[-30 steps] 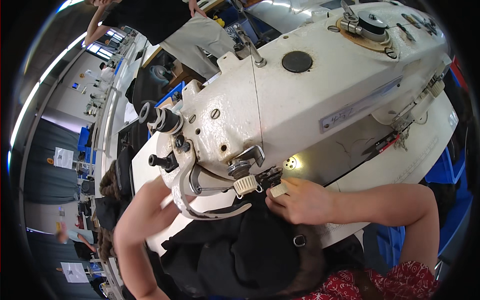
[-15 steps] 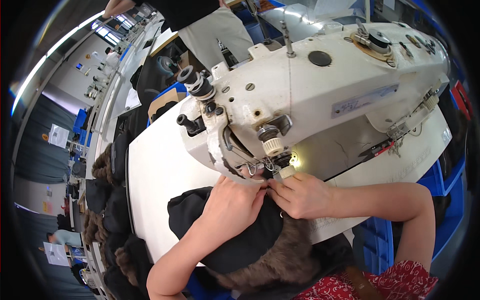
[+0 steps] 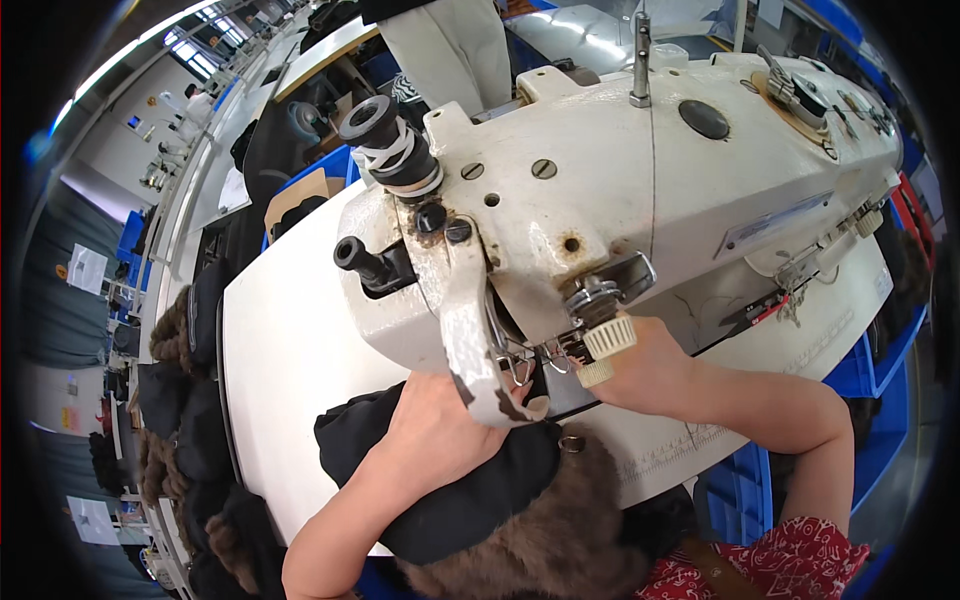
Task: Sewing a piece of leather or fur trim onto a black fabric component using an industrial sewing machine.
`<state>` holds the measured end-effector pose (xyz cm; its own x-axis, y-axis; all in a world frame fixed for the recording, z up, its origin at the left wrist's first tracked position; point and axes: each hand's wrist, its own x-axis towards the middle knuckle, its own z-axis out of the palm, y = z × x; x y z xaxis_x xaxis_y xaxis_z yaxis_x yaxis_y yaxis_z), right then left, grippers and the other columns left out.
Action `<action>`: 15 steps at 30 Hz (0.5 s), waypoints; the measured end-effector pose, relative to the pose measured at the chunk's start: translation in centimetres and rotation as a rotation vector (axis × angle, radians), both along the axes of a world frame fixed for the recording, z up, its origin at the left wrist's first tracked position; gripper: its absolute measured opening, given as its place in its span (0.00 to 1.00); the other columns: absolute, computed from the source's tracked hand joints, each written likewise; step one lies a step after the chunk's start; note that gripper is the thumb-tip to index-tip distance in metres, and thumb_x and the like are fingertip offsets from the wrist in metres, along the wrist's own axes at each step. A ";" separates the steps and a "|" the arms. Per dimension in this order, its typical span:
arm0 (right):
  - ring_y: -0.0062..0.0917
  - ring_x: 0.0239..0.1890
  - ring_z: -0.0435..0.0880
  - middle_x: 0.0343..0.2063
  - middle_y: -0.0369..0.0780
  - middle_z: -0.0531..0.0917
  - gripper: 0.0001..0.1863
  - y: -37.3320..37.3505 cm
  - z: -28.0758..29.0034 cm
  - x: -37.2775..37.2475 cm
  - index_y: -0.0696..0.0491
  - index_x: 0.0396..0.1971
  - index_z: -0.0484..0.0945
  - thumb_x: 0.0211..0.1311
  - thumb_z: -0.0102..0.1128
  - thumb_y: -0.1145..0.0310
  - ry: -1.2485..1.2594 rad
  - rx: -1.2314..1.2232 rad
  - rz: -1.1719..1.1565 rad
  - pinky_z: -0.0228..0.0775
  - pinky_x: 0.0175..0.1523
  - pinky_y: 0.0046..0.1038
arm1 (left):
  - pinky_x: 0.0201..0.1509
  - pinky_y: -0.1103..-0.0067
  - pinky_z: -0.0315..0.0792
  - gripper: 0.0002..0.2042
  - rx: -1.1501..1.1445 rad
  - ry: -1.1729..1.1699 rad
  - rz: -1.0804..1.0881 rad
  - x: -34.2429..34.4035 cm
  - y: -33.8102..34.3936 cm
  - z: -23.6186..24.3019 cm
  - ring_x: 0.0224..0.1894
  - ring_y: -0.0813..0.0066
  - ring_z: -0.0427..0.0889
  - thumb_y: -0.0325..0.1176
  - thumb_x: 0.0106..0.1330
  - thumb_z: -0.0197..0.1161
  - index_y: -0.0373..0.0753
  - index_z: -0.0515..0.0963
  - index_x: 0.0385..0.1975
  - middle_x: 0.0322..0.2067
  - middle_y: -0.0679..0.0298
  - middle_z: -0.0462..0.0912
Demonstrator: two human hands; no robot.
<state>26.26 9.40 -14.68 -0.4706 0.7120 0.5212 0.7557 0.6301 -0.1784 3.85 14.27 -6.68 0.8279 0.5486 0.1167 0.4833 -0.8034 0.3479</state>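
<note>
A white sewing machine (image 3: 590, 190) stands over the pale table. Under its needle end lies a black fabric piece (image 3: 470, 510) with a brown fur trim (image 3: 550, 530) along the near side. A small round metal ring or eyelet (image 3: 572, 443) shows beside the fur. My left hand (image 3: 440, 425) rests on the fabric with fingers curled in at the presser foot, closed on the cloth; a white lever hides part of them. My right hand (image 3: 650, 375) is at the right of the needle area, apart from the left; its fingers are hidden behind the tension knob (image 3: 608, 340).
Black and fur-trimmed pieces (image 3: 195, 420) are heaped left of the table (image 3: 280, 330). Blue bins (image 3: 740, 490) stand at the lower right. A person in pale trousers (image 3: 450, 55) stands beyond the machine. A cardboard box (image 3: 300, 195) sits behind the table's left edge.
My right hand has moved away from the left one, rightward and up behind the knob. The left hand stays at the fabric. The view has shifted, and the machine appears larger.
</note>
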 end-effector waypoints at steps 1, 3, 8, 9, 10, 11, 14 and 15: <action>0.26 0.34 0.78 0.31 0.37 0.75 0.07 0.3 -0.2 0.2 0.53 0.24 0.73 0.44 0.60 0.69 0.008 -0.009 -0.025 0.72 0.25 0.23 | 0.33 0.66 0.73 0.10 -0.013 0.030 0.020 0.0 -0.1 0.1 0.29 0.58 0.80 0.30 0.63 0.63 0.37 0.84 0.42 0.26 0.57 0.79; 0.28 0.33 0.77 0.31 0.38 0.74 0.07 0.3 -0.2 0.0 0.53 0.23 0.73 0.43 0.60 0.70 -0.008 -0.017 -0.009 0.73 0.26 0.25 | 0.33 0.66 0.73 0.10 -0.027 0.063 0.045 -0.2 -0.2 0.2 0.29 0.57 0.80 0.30 0.63 0.63 0.37 0.84 0.42 0.26 0.57 0.79; 0.28 0.31 0.76 0.29 0.38 0.72 0.07 0.1 0.0 -0.2 0.53 0.22 0.72 0.42 0.60 0.69 -0.023 -0.034 0.036 0.72 0.28 0.25 | 0.34 0.66 0.73 0.10 0.027 0.115 0.021 -0.6 -0.3 0.2 0.32 0.57 0.79 0.31 0.63 0.64 0.37 0.84 0.42 0.26 0.57 0.77; 0.28 0.31 0.76 0.29 0.38 0.72 0.07 0.1 -0.2 -0.2 0.53 0.22 0.72 0.42 0.60 0.69 -0.025 -0.035 0.037 0.72 0.28 0.25 | 0.34 0.67 0.73 0.10 0.032 0.114 0.016 -0.5 -0.3 0.1 0.32 0.57 0.79 0.31 0.62 0.64 0.37 0.83 0.41 0.27 0.57 0.77; 0.28 0.31 0.76 0.28 0.38 0.72 0.07 0.2 -0.4 -0.2 0.52 0.22 0.72 0.42 0.60 0.69 -0.032 -0.040 0.029 0.72 0.28 0.26 | 0.34 0.67 0.73 0.10 0.031 0.111 0.017 -0.5 -0.2 0.0 0.32 0.57 0.79 0.31 0.62 0.64 0.37 0.83 0.41 0.27 0.57 0.77; 0.28 0.31 0.76 0.28 0.38 0.72 0.07 0.2 -0.5 -0.2 0.52 0.21 0.72 0.41 0.60 0.68 -0.037 -0.043 0.028 0.71 0.27 0.26 | 0.34 0.66 0.73 0.10 0.014 0.091 0.030 -0.4 -0.4 -0.1 0.32 0.57 0.79 0.31 0.63 0.64 0.38 0.83 0.42 0.27 0.57 0.78; 0.28 0.31 0.76 0.27 0.38 0.72 0.07 0.3 -0.5 -0.1 0.52 0.20 0.72 0.39 0.60 0.68 -0.112 -0.039 0.045 0.71 0.27 0.27 | 0.34 0.66 0.73 0.10 0.012 0.043 0.041 -0.6 -0.7 -0.1 0.32 0.57 0.80 0.31 0.63 0.64 0.38 0.83 0.42 0.29 0.57 0.79; 0.28 0.31 0.76 0.27 0.38 0.72 0.07 0.3 -0.5 -0.1 0.52 0.20 0.72 0.39 0.60 0.68 -0.116 -0.040 0.049 0.71 0.27 0.27 | 0.33 0.66 0.74 0.10 0.026 0.018 0.030 -0.6 -0.7 -0.2 0.31 0.56 0.81 0.31 0.63 0.63 0.39 0.83 0.42 0.29 0.57 0.80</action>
